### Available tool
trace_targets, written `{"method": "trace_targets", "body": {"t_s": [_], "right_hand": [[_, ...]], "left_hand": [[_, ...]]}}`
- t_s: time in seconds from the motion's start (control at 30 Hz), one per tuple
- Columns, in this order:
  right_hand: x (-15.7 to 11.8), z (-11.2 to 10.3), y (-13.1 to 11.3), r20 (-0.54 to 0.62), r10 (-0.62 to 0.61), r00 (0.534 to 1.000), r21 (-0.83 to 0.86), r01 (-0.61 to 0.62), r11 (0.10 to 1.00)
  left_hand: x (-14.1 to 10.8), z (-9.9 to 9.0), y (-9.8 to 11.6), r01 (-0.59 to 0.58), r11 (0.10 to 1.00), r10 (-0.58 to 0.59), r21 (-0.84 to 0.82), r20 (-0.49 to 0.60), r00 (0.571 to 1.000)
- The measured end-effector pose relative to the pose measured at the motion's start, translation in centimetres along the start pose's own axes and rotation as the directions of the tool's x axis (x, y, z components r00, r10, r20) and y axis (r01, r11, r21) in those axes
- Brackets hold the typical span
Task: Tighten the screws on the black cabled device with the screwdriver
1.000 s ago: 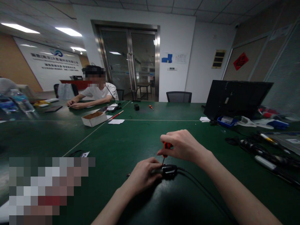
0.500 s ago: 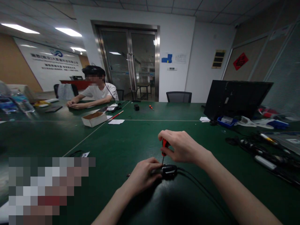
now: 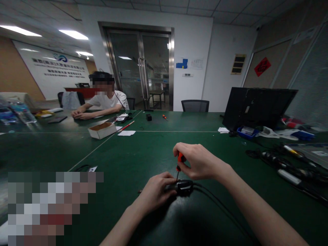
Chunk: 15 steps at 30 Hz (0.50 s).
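My right hand [image 3: 197, 160] is closed round the red-and-black handle of a screwdriver [image 3: 180, 158]. The screwdriver stands almost upright, its thin shaft pointing down to a black corded device [image 3: 185, 188] on the green table [image 3: 153, 147]. Where exactly the tip meets the device is too small to tell. My left hand [image 3: 158, 187] grips the left part of the device and holds it against the table, its fingers beside the screwdriver tip. A black cable [image 3: 215, 199] runs from the device's right end toward the lower right. The kind of device is not clear.
An open white box [image 3: 102, 131] and papers [image 3: 126, 133] lie ahead on the left. A second screwdriver [image 3: 164, 117] rests farther back. At right stand a monitor [image 3: 256, 109], a blue tray [image 3: 247, 132] and black cables [image 3: 271, 159]. Another person [image 3: 107, 99] sits across the table.
The camera view has shifted very slightly. Both hands keep their places on the device and the screwdriver, with no clear movement otherwise.
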State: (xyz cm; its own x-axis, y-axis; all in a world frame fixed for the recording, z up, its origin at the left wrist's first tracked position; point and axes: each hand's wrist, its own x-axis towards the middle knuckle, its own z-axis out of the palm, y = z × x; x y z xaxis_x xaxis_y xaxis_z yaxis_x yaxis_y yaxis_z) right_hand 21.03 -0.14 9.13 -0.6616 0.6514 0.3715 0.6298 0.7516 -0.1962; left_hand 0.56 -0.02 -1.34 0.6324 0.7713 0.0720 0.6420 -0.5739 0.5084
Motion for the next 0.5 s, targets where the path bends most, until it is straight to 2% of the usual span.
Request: {"method": "trace_targets", "body": {"t_s": [0.3, 0.37, 0.5], "right_hand": [[0.34, 0.29, 0.26, -0.013, 0.026, 1.000, -0.272, -0.028, 0.962], [0.24, 0.23, 0.18, -0.022, 0.009, 1.000, -0.248, -0.014, 0.969], [-0.05, 0.00, 0.02, -0.011, -0.032, 0.999, -0.055, 0.032, 0.998]], "left_hand": [[-0.07, 0.13, -0.16, -0.017, 1.000, 0.017, -0.003, -0.007, 1.000], [-0.04, 0.13, -0.09, 0.000, 1.000, 0.000, -0.002, 0.001, 1.000], [0.03, 0.10, -0.02, 0.002, 1.000, -0.002, -0.003, -0.005, 1.000]]}}
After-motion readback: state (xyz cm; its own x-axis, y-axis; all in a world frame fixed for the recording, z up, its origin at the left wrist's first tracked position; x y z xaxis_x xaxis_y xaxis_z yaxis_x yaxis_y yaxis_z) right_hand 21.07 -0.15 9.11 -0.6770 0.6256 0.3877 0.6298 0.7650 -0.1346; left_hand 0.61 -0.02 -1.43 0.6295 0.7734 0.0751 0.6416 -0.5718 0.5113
